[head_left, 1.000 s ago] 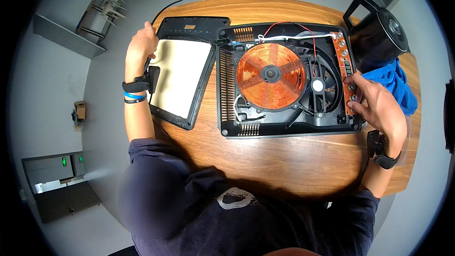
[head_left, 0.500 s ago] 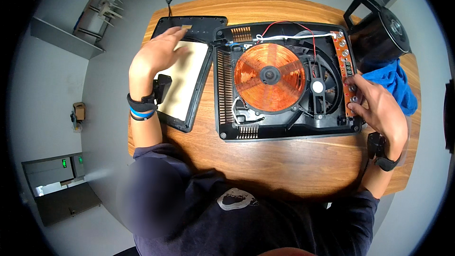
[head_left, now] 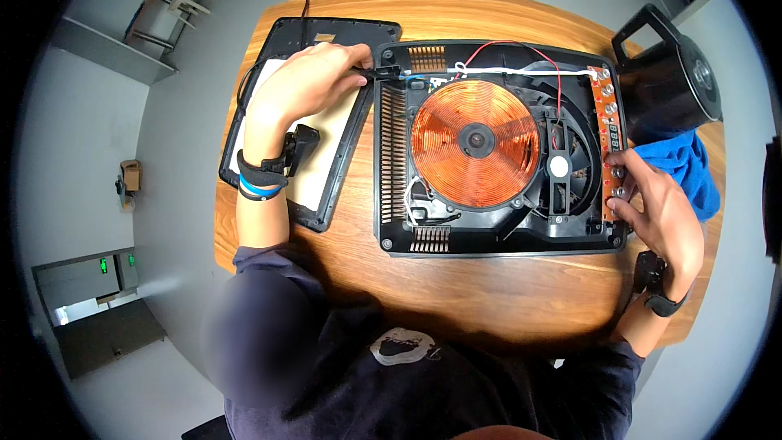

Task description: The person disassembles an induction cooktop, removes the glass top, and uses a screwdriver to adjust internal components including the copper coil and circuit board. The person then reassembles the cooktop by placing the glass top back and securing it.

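An opened induction cooker (head_left: 497, 248) lies on the table, its copper coil (head_left: 456, 147), black fan (head_left: 574, 151) and orange control board (head_left: 609, 102) exposed. At its upper left corner, my left hand (head_left: 314, 77) has thumb and fingers closed around the black power cord (head_left: 381, 73), close to where it enters the housing. My right hand (head_left: 664, 208) grips the lower part of the control board along the cooker's right side, thumb below and fingers above. White and red wires (head_left: 521, 72) run across the top from the coil side toward the board and fan.
Left of the cooker lies a flat black cover panel (head_left: 330, 210) with a cream sheet (head_left: 314, 187) in it. A dark kettle (head_left: 668, 85) lies at the right, with a blue cloth (head_left: 680, 167) beside it. The wooden table (head_left: 489, 293) has a rounded edge.
My left hand has moved right from above the cover panel and closed on the power cord. My right hand stays at the control board. The whole view has shifted slightly.
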`<control>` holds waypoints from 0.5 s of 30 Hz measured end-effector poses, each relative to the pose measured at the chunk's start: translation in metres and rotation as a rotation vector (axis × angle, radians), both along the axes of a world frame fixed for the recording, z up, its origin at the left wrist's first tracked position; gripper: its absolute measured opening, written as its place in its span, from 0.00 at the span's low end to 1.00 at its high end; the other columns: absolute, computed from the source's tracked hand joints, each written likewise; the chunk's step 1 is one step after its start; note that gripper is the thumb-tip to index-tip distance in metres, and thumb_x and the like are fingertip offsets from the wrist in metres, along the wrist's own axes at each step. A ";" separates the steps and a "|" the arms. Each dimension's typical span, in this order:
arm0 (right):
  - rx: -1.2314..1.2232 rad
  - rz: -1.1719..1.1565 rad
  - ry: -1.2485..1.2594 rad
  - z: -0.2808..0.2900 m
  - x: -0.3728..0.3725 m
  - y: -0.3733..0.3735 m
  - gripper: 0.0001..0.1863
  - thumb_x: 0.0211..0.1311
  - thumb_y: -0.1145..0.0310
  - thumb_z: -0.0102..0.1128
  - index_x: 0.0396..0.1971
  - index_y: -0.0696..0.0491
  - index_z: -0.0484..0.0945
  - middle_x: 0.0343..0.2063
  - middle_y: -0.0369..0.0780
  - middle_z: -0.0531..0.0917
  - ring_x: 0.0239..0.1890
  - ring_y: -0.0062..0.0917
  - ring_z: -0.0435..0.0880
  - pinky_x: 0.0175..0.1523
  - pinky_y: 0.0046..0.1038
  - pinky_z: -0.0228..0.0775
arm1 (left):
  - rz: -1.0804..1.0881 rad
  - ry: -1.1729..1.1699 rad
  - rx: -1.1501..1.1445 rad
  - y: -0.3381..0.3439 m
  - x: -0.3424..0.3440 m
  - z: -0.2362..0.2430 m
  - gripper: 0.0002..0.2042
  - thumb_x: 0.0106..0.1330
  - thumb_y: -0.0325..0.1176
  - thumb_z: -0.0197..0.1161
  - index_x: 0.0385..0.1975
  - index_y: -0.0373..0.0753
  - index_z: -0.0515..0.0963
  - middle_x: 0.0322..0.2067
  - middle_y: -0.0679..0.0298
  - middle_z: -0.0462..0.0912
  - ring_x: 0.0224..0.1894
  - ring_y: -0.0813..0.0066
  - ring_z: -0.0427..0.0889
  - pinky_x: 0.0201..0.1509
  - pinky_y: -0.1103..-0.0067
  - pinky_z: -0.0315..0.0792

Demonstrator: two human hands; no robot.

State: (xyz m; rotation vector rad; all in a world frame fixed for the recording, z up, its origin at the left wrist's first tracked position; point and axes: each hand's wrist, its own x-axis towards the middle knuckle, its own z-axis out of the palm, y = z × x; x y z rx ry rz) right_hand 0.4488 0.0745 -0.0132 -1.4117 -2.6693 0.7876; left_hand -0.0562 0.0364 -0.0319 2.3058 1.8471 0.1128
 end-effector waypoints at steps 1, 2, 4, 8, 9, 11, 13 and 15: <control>-0.007 0.008 0.003 0.001 0.000 0.001 0.31 0.58 0.80 0.81 0.61 0.53 0.80 0.36 0.51 0.88 0.40 0.48 0.90 0.47 0.45 0.81 | -0.009 -0.009 0.006 0.000 -0.002 0.000 0.11 0.76 0.33 0.72 0.50 0.35 0.84 0.45 0.49 0.93 0.52 0.43 0.91 0.56 0.56 0.83; -0.011 0.007 0.004 0.002 -0.001 0.000 0.31 0.59 0.80 0.81 0.62 0.53 0.80 0.36 0.51 0.88 0.40 0.48 0.90 0.47 0.44 0.81 | -0.019 -0.018 0.011 0.000 -0.004 0.001 0.10 0.76 0.34 0.72 0.48 0.34 0.83 0.44 0.49 0.92 0.51 0.42 0.90 0.55 0.56 0.83; -0.018 -0.005 0.002 0.004 -0.002 -0.001 0.31 0.59 0.80 0.81 0.62 0.53 0.79 0.36 0.51 0.88 0.40 0.48 0.90 0.47 0.44 0.81 | -0.048 -0.029 0.036 0.002 -0.008 0.002 0.11 0.74 0.33 0.73 0.47 0.34 0.83 0.43 0.50 0.92 0.51 0.43 0.90 0.54 0.56 0.83; -0.031 -0.011 0.013 0.004 -0.001 -0.001 0.31 0.60 0.81 0.80 0.62 0.53 0.79 0.36 0.51 0.88 0.40 0.47 0.90 0.47 0.44 0.81 | -0.102 -0.006 0.121 0.005 -0.007 0.006 0.12 0.72 0.33 0.75 0.47 0.35 0.80 0.40 0.51 0.91 0.48 0.44 0.90 0.51 0.57 0.82; -0.034 -0.008 0.007 0.003 -0.001 -0.001 0.31 0.60 0.81 0.80 0.62 0.53 0.79 0.36 0.50 0.88 0.40 0.46 0.90 0.47 0.44 0.81 | -0.100 -0.044 0.117 0.005 -0.006 0.007 0.13 0.71 0.33 0.76 0.47 0.35 0.80 0.39 0.52 0.90 0.47 0.46 0.91 0.50 0.58 0.83; -0.023 0.006 0.002 0.002 0.000 0.001 0.30 0.60 0.81 0.80 0.62 0.53 0.79 0.36 0.50 0.88 0.40 0.46 0.91 0.47 0.44 0.81 | -0.094 -0.122 0.113 0.005 -0.005 0.006 0.14 0.71 0.33 0.77 0.46 0.35 0.79 0.38 0.54 0.89 0.44 0.50 0.92 0.50 0.62 0.83; -0.001 0.025 0.006 0.000 0.001 0.002 0.30 0.60 0.82 0.80 0.62 0.54 0.79 0.36 0.50 0.88 0.40 0.45 0.91 0.47 0.45 0.81 | -0.088 -0.157 0.080 0.006 -0.001 0.005 0.13 0.70 0.32 0.76 0.45 0.35 0.78 0.37 0.52 0.88 0.44 0.45 0.90 0.48 0.59 0.81; -0.039 0.011 0.031 -0.002 0.000 0.003 0.30 0.60 0.82 0.79 0.62 0.54 0.79 0.36 0.51 0.88 0.40 0.46 0.91 0.46 0.45 0.81 | -0.119 -0.158 0.091 0.006 0.006 0.006 0.13 0.70 0.31 0.76 0.44 0.35 0.78 0.36 0.51 0.88 0.44 0.42 0.88 0.46 0.57 0.80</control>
